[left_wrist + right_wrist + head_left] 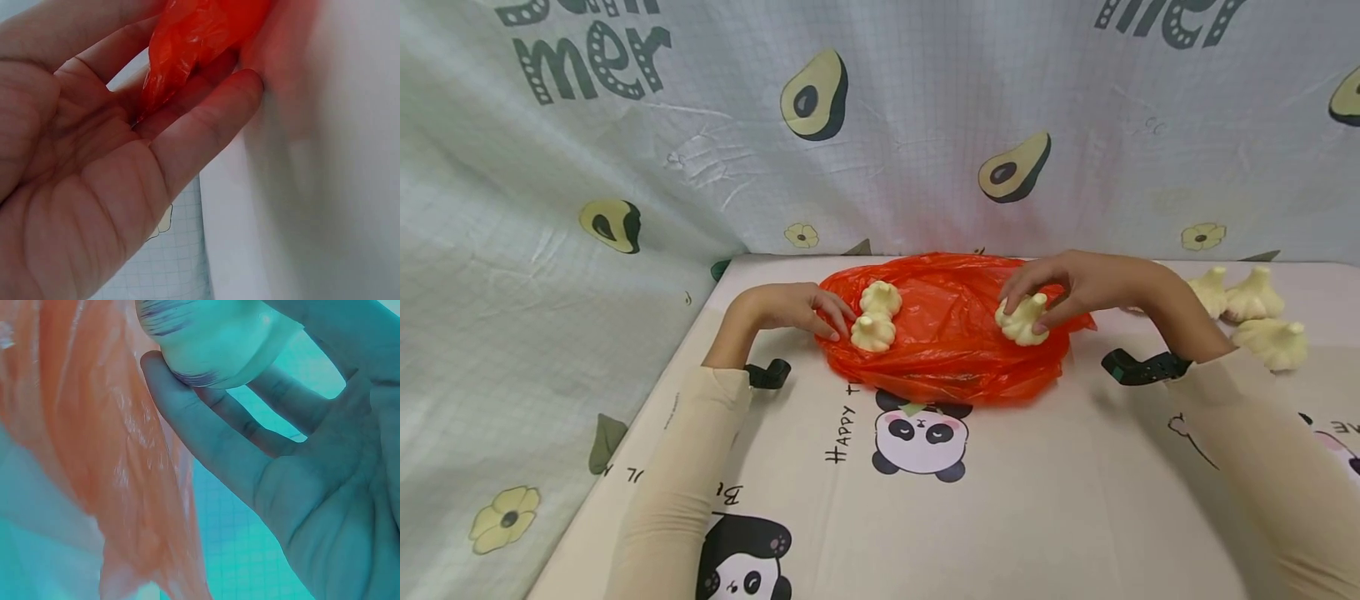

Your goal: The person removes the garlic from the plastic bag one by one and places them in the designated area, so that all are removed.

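Note:
A red plastic bag (951, 367) lies spread on the table. Two pale garlic bulbs (880, 298) rest on its left part, one behind the other, close together. My left hand (793, 306) is at the bag's left edge beside these bulbs. In the left wrist view, its fingers are loosely extended against the thin red film, and one fingertip is down by the tabletop. Over the bag's right part, my right hand (1086, 287) holds another garlic bulb (1021, 323) between thumb and fingers. The right wrist view shows this bulb's purple-streaked underside (200, 350) above the fingers.
Several more garlic bulbs (1255, 296) sit at the right, partly behind the right forearm. A pale tablecloth (1037, 500) with panda prints covers the table. Behind and to the left hangs a sheet (910, 167) printed with avocados.

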### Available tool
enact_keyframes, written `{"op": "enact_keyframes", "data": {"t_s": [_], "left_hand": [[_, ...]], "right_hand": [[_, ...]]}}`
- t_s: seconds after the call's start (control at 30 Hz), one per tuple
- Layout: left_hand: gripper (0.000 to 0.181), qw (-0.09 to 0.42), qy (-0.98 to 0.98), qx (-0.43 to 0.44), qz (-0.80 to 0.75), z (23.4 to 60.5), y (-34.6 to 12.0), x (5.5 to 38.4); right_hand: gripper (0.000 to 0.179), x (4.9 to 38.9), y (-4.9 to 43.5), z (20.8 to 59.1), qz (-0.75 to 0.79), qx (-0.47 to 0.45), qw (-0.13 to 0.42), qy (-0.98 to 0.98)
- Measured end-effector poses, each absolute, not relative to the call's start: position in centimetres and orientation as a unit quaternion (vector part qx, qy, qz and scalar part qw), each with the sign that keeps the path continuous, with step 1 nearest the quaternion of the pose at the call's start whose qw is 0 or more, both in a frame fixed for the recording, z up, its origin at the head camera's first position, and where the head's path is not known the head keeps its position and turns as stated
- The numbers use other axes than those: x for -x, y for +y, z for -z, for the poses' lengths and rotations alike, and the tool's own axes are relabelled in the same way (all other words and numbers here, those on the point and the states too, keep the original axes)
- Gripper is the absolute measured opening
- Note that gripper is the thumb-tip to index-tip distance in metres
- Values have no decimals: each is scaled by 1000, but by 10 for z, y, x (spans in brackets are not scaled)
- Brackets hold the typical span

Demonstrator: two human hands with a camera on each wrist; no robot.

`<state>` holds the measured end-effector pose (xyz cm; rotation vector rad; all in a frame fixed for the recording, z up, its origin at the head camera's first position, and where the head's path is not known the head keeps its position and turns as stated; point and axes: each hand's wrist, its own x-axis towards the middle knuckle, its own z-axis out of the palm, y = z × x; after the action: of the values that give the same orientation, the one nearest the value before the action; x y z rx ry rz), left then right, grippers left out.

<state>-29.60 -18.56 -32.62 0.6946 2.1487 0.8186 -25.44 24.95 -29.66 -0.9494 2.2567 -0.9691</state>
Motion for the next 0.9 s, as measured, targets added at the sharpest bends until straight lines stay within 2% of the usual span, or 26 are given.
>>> {"op": "enact_keyframes", "data": {"t_s": [0.37, 0.73, 0.9], "left_hand": [[19, 360, 837, -267, -314, 326, -184, 296], [19, 358, 840, -270, -307, 324, -185, 297], [19, 360, 839, -272, -306, 324, -183, 297]], "right_hand": [[30, 230, 280, 298, 318, 388, 220, 837], [31, 203, 311, 299, 331, 363, 224, 842], [32, 196, 327, 303, 330, 373, 205, 842]]}}
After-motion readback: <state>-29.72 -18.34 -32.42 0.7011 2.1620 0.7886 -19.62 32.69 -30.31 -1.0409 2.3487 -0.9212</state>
